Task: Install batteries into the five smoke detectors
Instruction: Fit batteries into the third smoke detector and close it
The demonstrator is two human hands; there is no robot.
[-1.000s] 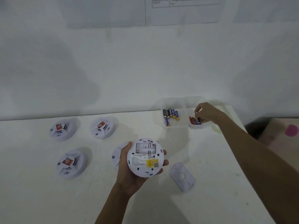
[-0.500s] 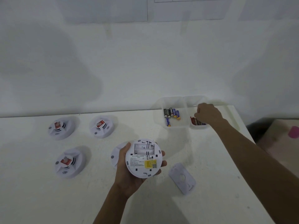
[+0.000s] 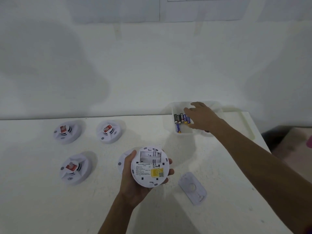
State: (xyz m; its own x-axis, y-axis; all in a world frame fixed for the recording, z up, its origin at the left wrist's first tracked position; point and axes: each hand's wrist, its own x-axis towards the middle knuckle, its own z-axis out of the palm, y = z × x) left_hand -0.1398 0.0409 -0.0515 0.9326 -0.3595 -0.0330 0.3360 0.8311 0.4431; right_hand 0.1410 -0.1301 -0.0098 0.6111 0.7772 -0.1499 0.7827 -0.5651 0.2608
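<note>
Since the earlier frame the right hand (image 3: 200,119) has been shifted from the right compartment of the tray (image 3: 172,108) to its left one. Its fingers are spread loosely above the batteries (image 3: 179,119), with nothing seen to be gripped. Nearer than the tray and to its left, the open detector (image 3: 150,168) is cupped in the left hand (image 3: 131,181), fingers curled round its rim, its empty battery bay (image 3: 150,157) turned up. The cells are judged light, stiff and smooth, apt to roll; each is best pinched across its middle.
</note>
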